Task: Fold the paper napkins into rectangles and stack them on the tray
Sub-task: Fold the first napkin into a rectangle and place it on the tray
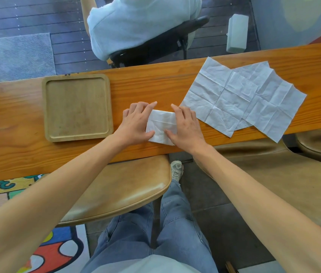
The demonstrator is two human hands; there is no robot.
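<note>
- The folded napkin (161,126) lay on the wooden table (175,79) near its front edge, just right of the tray (46,107) and apart from it, already reduced to a small rectangle with one flap edge showing across it.
- The left hand (136,123) rested on the napkin's left end, fingers fairly straight and spread, thumb on the paper's lower left; it pressed rather than gripped.
- The right hand (186,127) covered the right end likewise, fingers extended and flat, thumb lying across the lower middle of the paper.
- Judged from this, the step in hand was creasing or flattening the first fold; the tray held nothing, so no napkin had yet been stacked.
- The unfolded napkins (240,97) lay overlapping at the table's right, well apart from the tray; at least two sheets showed, possibly three, all crossed with old crease lines.
- The next move would probably call for a light pinch on the folded piece without letting the flap spring open, then carrying it left over the tray's rim and laying it flat inside.
- No brand, label or readable writing appeared on the napkins, tray or table; the rug (4,194) at lower left bore cartoon shapes, but nothing legible.
</note>
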